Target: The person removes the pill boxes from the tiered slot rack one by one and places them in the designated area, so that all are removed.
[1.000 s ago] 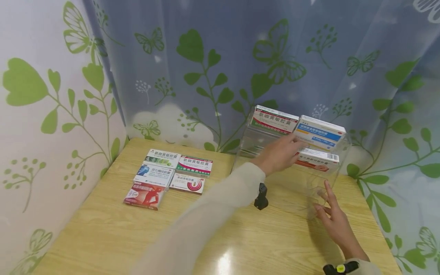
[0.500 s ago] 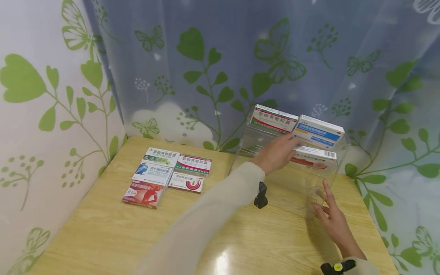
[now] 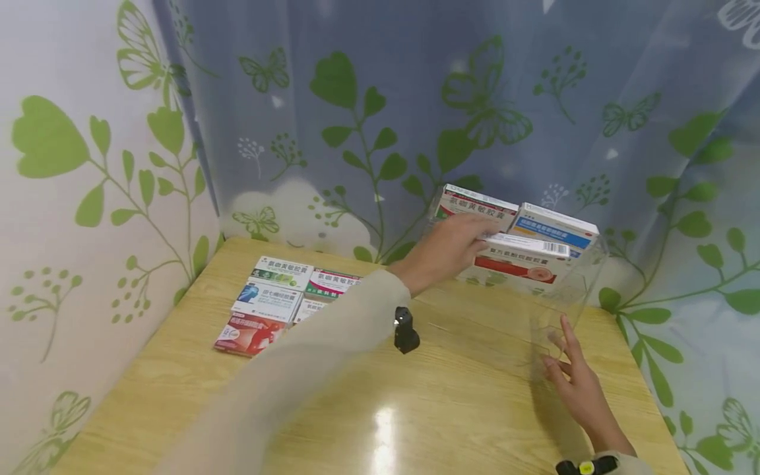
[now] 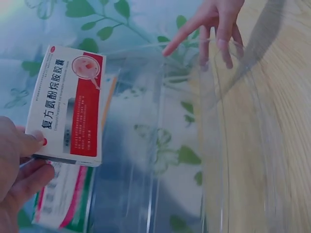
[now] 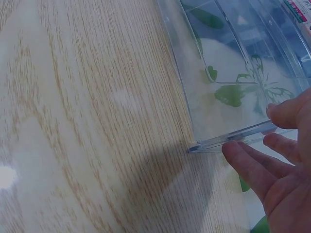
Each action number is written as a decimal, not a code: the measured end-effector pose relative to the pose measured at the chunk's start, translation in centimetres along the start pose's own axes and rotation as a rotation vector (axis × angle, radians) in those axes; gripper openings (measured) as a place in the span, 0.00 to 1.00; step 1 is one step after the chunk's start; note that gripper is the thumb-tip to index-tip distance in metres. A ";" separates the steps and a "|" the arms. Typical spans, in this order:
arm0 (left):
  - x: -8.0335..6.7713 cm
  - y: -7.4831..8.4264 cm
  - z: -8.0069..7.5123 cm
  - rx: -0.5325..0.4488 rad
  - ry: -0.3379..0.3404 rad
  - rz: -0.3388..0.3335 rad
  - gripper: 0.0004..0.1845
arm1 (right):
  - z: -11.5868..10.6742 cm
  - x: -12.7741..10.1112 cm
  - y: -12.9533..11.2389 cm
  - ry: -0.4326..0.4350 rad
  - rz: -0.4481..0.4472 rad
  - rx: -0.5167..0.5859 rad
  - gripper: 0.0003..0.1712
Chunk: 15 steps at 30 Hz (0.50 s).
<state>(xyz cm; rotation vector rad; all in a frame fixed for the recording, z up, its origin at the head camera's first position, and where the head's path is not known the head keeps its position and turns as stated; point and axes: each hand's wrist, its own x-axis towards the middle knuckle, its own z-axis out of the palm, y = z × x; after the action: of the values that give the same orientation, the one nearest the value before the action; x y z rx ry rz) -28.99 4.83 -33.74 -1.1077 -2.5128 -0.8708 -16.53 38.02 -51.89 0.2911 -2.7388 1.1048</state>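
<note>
In the head view my left hand point(image 3: 448, 247) pinches a white and red medicine box point(image 3: 522, 260) by its left end, in front of the clear acrylic display stand point(image 3: 584, 290). The left wrist view shows the thumb on the box's printed face point(image 4: 68, 104), the fingers behind it. My right hand point(image 3: 582, 389) touches the stand's right side, its fingers fairly straight. In the right wrist view its fingertips point(image 5: 232, 149) lie right at the stand's lower side edge. On the stand's top tier sit a red, white and green box point(image 3: 477, 206) and a blue and white box point(image 3: 558, 224).
Several medicine boxes lie at the table's left, among them a green and white one point(image 3: 284, 272), a blue and white one point(image 3: 267, 300) and a red one point(image 3: 246, 333). My left sleeve point(image 3: 332, 330) partly covers this group. A patterned curtain point(image 3: 380, 39) hangs behind the wooden table point(image 3: 356, 422).
My left hand has moved left and up with the white and red box, which now overlaps the top-tier boxes. My right hand stays at the stand's side.
</note>
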 end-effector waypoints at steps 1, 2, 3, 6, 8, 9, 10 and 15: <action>-0.6 -0.3 -0.6 -0.015 -0.002 -0.016 0.19 | 0.0 -0.1 0.0 -0.004 0.003 0.001 0.53; -1.1 -0.7 -1.4 -0.023 -0.006 -0.037 0.19 | 0.1 -0.2 0.0 -0.007 0.007 -0.003 0.53; -1.7 -1.1 -2.1 -0.035 -0.010 -0.061 0.19 | 0.1 -0.2 0.0 -0.011 0.008 0.000 0.52; -3.5 -2.5 -4.1 -0.053 -0.015 -0.137 0.18 | 0.1 -0.3 -0.1 -0.012 0.004 0.002 0.52; -4.7 -3.6 -5.4 -0.057 -0.032 -0.184 0.18 | 0.1 -0.2 0.0 -0.011 0.001 0.000 0.53; -5.3 -4.2 -6.0 -0.061 -0.043 -0.210 0.18 | 0.1 -0.2 0.0 -0.012 -0.001 0.002 0.53; -6.1 -4.8 -6.5 -0.061 -0.055 -0.232 0.18 | 0.1 -0.2 0.0 -0.013 0.000 0.003 0.53; -10.5 -8.0 -8.4 -0.096 -0.157 -0.341 0.19 | 0.1 -0.2 0.0 -0.017 0.002 0.011 0.53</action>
<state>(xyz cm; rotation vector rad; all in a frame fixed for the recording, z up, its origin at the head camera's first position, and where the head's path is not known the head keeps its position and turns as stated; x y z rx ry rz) -27.82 -10.65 -35.21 -0.8121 -2.8726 -1.0349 -16.37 37.99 -51.97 0.3002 -2.7490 1.1234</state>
